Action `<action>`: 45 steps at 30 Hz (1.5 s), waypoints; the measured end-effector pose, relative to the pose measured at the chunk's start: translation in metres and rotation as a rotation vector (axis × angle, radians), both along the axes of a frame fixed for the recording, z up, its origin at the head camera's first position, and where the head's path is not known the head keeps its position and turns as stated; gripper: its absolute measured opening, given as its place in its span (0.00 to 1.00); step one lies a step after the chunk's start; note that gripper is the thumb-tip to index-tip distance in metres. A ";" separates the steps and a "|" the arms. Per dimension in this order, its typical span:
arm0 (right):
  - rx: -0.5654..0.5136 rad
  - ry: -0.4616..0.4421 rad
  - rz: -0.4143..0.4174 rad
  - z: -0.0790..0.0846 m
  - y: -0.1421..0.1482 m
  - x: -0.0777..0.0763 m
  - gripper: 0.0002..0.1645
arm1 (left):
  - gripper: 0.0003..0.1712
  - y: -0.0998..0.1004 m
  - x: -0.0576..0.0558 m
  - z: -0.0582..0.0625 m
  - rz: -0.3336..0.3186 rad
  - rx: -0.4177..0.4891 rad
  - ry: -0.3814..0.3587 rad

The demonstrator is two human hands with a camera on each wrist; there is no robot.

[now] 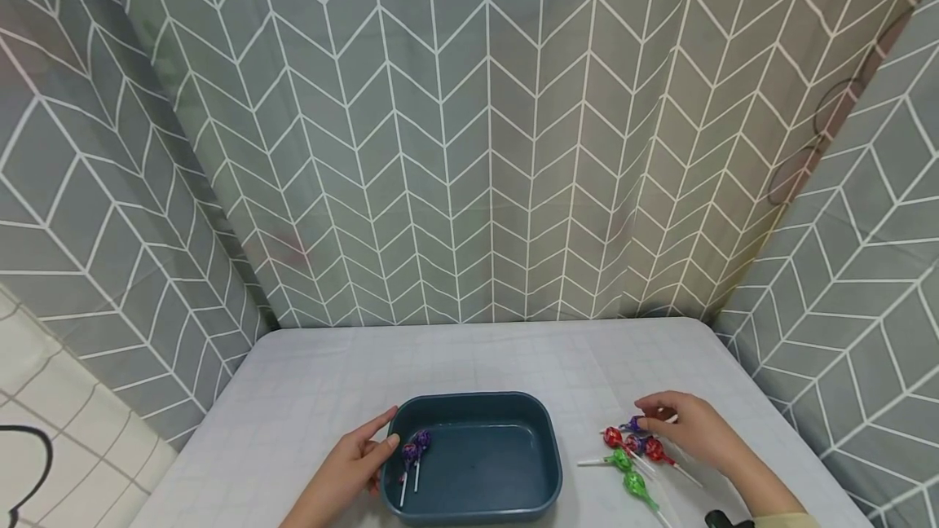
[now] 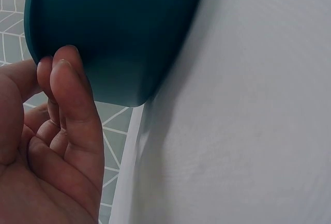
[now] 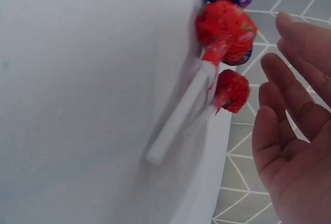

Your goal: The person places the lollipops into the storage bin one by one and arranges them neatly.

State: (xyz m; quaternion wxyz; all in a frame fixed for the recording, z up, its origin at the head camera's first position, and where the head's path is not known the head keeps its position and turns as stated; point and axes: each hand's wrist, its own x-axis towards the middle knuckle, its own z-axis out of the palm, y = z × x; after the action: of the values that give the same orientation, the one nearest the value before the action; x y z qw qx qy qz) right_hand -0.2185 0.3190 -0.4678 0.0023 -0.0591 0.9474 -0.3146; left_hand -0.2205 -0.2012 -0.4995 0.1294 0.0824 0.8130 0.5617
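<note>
My left hand (image 1: 355, 463) grips the left wall of a dark blue rectangular tub (image 1: 491, 467), thumb over the rim and fingers outside. Two purple-wrapped lollipops (image 1: 410, 453) lie inside along its left side, sticks toward me. To the right of the tub, my right hand (image 1: 685, 424) hovers at a loose group of lollipops, thumb and fingertips beside a purple lollipop (image 1: 631, 424). Red lollipops (image 1: 655, 451) and green lollipops (image 1: 637, 483) lie around it. In the right wrist view the fingers are spread and relaxed, close beside a red lollipop (image 3: 232, 90).
A white cloth (image 1: 330, 381) covers the table. Grey chevron-patterned curtains (image 1: 469, 186) hang behind it and at both sides. At the lower left edge of the head view is a black curved bar (image 1: 47, 455) over a pale checked surface.
</note>
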 end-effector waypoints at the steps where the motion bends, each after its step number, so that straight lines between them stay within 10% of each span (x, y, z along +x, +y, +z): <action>1: 0.016 0.003 0.001 -0.001 0.000 -0.001 0.18 | 0.38 0.000 0.000 0.000 0.000 0.001 0.000; 23: 0.225 0.068 0.199 0.001 -0.006 -0.015 0.10 | 0.37 0.000 0.000 0.001 -0.001 -0.003 0.006; 45: 0.275 0.113 0.146 0.014 -0.014 -0.015 0.12 | 0.38 0.000 -0.001 -0.001 -0.017 0.003 0.013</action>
State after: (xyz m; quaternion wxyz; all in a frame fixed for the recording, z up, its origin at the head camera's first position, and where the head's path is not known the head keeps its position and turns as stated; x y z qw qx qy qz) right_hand -0.2339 0.3053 -0.4535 -0.0200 -0.1444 0.9734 -0.1769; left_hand -0.2214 -0.2016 -0.5001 0.1290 0.0932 0.8123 0.5612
